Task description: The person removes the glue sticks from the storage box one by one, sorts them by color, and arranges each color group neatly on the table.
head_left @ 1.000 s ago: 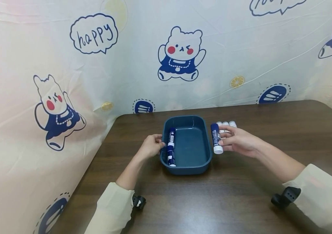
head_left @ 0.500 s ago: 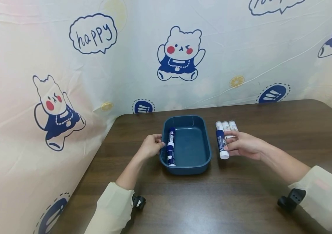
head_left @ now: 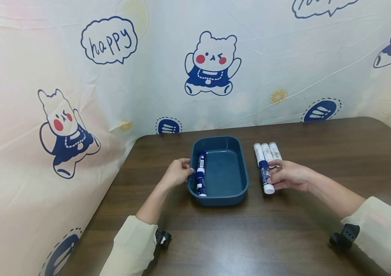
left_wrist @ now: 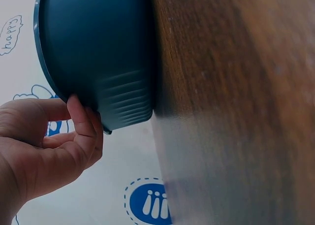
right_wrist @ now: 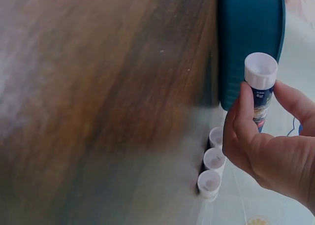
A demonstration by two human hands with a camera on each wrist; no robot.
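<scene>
My left hand (head_left: 177,172) grips the left rim of a dark blue plastic bin (head_left: 223,200); in the left wrist view its curled fingers meet the bin's outer edge. Inside, along the left wall, two blue glue sticks with white ends lie end to end, a far glue stick (head_left: 201,162) and a near glue stick (head_left: 200,184). To the right of the bin, my right hand (head_left: 290,176) pinches another blue glue stick (head_left: 265,177) between thumb and fingers. Its white end points toward me. Just beyond it, several white glue sticks (head_left: 267,152) lie side by side, partly hidden by that hand.
The brown wooden table (head_left: 236,237) runs back to a printed cloth (head_left: 161,76) hanging behind and along the left. Its rounded far right corner shows beyond the white sticks. Black straps sit on both sleeves.
My right hand has carried the blue glue stick away from the bin, to the right and nearer me, to the near ends of the white sticks. My left hand stays at the rim.
</scene>
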